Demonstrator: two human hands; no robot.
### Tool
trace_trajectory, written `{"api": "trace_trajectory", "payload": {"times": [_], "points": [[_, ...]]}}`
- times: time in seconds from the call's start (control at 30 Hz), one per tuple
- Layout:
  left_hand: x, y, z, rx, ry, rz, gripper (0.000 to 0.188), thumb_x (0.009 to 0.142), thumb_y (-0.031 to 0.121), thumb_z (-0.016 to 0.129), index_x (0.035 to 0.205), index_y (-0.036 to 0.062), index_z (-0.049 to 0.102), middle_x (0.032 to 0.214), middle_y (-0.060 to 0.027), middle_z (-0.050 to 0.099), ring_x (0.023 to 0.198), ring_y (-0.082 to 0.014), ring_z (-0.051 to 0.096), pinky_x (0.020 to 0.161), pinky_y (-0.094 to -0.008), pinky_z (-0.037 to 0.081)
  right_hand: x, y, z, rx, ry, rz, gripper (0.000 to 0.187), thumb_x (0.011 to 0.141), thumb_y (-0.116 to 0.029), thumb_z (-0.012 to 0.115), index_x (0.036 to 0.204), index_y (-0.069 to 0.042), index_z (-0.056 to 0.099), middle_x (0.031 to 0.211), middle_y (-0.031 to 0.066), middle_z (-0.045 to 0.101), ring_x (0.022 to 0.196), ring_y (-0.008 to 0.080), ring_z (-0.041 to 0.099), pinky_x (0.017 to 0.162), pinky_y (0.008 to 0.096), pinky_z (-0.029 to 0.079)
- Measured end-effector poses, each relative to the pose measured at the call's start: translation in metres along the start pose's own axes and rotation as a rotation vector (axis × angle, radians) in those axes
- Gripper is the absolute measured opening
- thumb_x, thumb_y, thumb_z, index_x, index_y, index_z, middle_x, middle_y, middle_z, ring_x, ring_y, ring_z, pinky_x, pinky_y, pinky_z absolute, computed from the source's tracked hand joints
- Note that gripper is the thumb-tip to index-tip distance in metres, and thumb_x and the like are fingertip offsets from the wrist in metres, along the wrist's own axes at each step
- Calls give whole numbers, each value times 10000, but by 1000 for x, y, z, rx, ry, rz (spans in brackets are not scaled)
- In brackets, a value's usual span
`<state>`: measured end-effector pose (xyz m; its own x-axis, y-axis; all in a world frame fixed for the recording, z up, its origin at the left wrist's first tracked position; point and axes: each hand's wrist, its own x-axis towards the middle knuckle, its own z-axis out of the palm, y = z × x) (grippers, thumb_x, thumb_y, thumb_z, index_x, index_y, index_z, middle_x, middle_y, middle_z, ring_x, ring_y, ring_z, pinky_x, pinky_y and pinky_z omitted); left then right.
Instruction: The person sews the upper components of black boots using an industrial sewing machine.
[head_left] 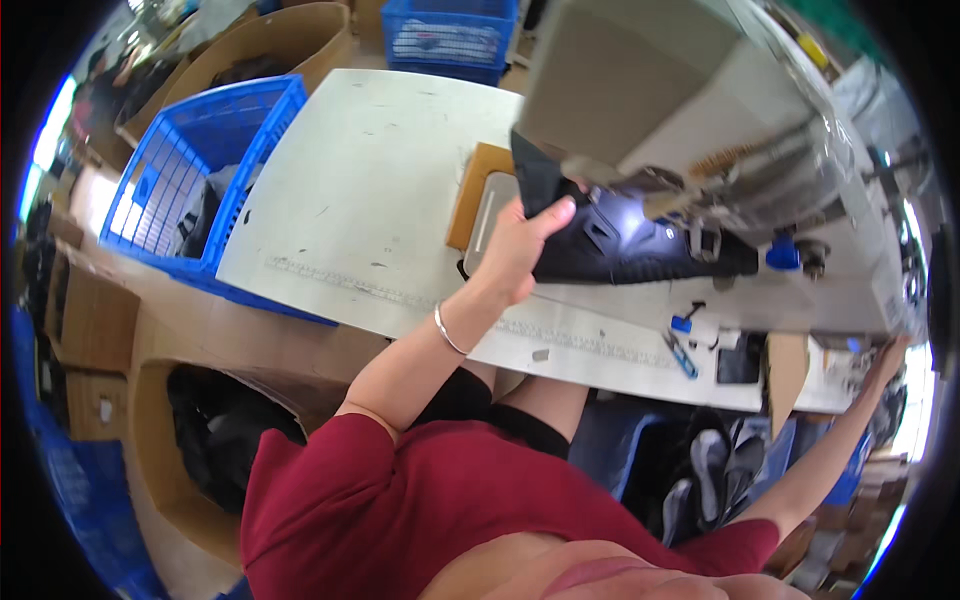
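Note:
A black fabric piece (610,250) lies under the head of a sewing machine (660,90), lit by a bright spot of light. My left hand (518,250) grips its left edge, thumb on top and the other fingers mostly hidden. Just left of that hand, a tan board and a pale flat plate (490,215) rest on the white table (350,180). My right arm stretches far to the right, and my right hand (886,360) is by the table's far right end. Its fingers are too small and distorted to make out.
Blue-handled thread snips (682,356) lie near the front edge, by a printed ruler strip (370,288). A blue crate (205,170) stands at the left, another blue crate (450,35) behind. Below are a cardboard box (160,440) of black material and a bin of grey-black pieces (708,460).

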<state>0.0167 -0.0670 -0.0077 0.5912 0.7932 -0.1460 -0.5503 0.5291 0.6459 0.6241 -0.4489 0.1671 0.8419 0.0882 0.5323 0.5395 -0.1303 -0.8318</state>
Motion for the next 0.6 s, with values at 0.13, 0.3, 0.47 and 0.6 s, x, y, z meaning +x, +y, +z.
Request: {"api": "trace_trajectory", "payload": {"times": [0.13, 0.3, 0.47, 0.6], "points": [[-2, 0, 2, 45, 13, 29, 245, 874, 114, 614, 1104, 36, 581, 1041, -38, 631, 942, -125, 595, 859, -294, 480, -18, 5, -15, -229, -35, -239, 547, 948, -396, 441, 1339, -13, 427, 1214, 112, 547, 1059, 221, 536, 893, 313, 415], [-5, -6, 11, 84, 35, 43, 246, 867, 118, 623, 1096, 37, 583, 1023, -32, 632, 932, -117, 586, 859, -289, 472, -56, 58, -28, -1061, 99, -662, 562, 978, -413, 381, 1350, 7, 403, 1256, 125, 547, 1163, 255, 500, 992, 354, 360], [-5, -1, -1, 154, 37, 72, 249, 862, 108, 624, 1096, 37, 584, 1018, -32, 631, 922, -115, 586, 851, -295, 475, -19, -6, -12, 33, -149, -122, 606, 961, -476, 418, 1248, 52, 501, 1148, 104, 575, 1022, 184, 533, 879, 313, 410], [-3, -2, -2, 144, 32, 83, 244, 862, 100, 622, 1095, 34, 585, 1016, -34, 632, 920, -114, 587, 849, -296, 478, -47, -15, 7, -381, -98, -521, 548, 978, -410, 416, 1273, 49, 471, 1210, 113, 535, 1039, 192, 527, 888, 302, 402]]}}
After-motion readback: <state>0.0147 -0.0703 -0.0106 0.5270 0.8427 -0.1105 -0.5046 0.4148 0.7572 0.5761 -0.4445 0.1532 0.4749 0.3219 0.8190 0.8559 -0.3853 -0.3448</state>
